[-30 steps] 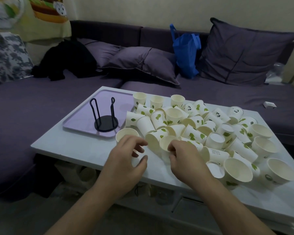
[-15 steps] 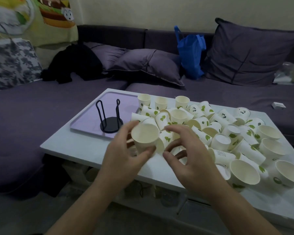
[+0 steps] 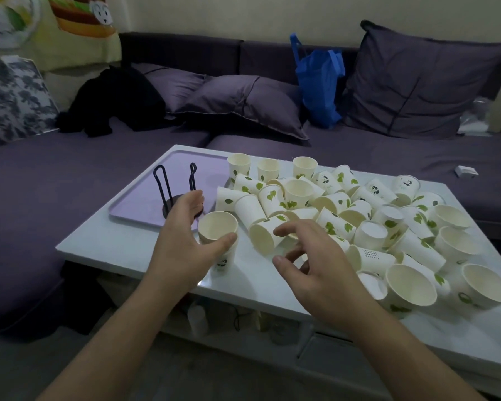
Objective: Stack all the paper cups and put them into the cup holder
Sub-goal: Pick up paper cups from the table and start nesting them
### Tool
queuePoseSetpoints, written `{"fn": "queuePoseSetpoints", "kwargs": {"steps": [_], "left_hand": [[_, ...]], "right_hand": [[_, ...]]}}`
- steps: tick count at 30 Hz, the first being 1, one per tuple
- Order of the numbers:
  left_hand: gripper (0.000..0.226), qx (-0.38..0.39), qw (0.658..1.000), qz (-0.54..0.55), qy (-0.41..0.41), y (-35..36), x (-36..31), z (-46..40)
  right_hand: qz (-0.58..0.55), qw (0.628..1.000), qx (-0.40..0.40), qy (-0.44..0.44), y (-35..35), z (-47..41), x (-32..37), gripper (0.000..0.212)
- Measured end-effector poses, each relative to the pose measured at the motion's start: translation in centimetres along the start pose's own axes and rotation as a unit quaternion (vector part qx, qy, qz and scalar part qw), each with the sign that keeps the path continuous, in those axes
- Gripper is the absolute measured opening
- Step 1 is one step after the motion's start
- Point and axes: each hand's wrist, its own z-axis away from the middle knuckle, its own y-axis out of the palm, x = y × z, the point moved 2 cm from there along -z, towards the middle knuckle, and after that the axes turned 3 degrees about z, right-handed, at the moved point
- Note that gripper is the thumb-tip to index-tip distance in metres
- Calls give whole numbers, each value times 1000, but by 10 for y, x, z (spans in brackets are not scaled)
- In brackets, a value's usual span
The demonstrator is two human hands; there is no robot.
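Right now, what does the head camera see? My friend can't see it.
The left hand holds an upright paper cup while the right hand reaches toward a heap of cups on a white table. A black cup holder stands empty on a purple tray.

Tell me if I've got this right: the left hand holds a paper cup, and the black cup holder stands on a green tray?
Not quite. The head view shows the tray is lilac, not green. The rest stands: the left hand holds a paper cup, and the black cup holder stands on that tray.
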Motion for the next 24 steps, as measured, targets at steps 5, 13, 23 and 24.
{"fn": "queuePoseSetpoints", "kwargs": {"steps": [5,13,23,24], "left_hand": [[79,-22,993,-54,101,6,-14,16],[29,137,978,-40,150,60,-35,55],[21,275,957,-90,34,95,-30,70],[18,288,954,-87,16,96,-29,70]], "right_hand": [[43,999,6,22,-5,1,1,28],[268,943,7,198,-46,21,-17,11],[329,907,87,247,-49,35,-30,19],[329,908,93,244,-49,35,-28,19]]}}
